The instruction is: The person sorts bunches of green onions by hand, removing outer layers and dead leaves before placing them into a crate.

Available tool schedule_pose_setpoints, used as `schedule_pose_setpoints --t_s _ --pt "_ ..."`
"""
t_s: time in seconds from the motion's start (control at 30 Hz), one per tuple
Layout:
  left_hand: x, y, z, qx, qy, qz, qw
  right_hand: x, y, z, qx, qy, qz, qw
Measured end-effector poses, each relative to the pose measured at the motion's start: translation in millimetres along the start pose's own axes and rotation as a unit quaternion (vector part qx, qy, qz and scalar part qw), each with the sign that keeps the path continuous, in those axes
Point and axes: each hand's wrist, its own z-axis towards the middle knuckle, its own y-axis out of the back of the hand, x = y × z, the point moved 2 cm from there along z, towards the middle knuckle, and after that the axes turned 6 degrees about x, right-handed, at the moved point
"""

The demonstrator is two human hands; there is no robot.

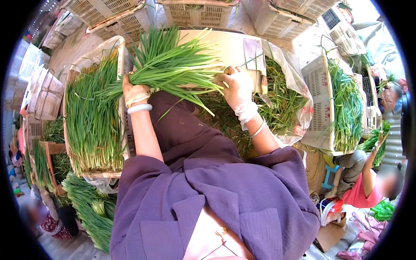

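Observation:
My left hand (135,91), in a thin pale glove, grips a loose bunch of garlic chives (182,70) near its leafy side. The bunch lies across the near part of a pale board (227,40), its lighter stem ends fanned to the right. At those ends is my gloved right hand (235,89), with fingers and thumb bent together on some stems. A thin green blade sticks out beyond its knuckles. Just past this hand a cleaver (255,53) rests flat on the board's right side, its worn wooden handle (264,84) towards me. More chives lie under the bunch at the board's left.
A crate (122,61) packed with upright chives stands at my left. Leaf scraps (282,94) fill a clear plastic bag (304,120) right of the board. Another chive crate (317,104) stands farther right. Stacked crates (198,14) line the far side. Co-workers sit at both sides.

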Motion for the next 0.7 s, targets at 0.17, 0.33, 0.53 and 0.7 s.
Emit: schedule_pose_setpoints --t_s 0.17,0.33,0.53,0.7 --pt "-5 1 8 -0.003 -0.034 -0.049 0.998 2 -17 5 0.059 -0.007 -0.042 0.997" --pt "-7 -21 -17 0.025 -0.084 -0.008 0.996 2 -46 6 0.074 -0.128 0.152 0.977" --pt "-14 -25 -22 0.019 -0.065 -0.022 0.997 1 -77 10 -0.085 -0.191 0.673 0.709" --pt "-5 -26 -20 0.003 -0.019 0.003 1.0 3 -65 0 -0.104 -0.231 0.657 0.71"
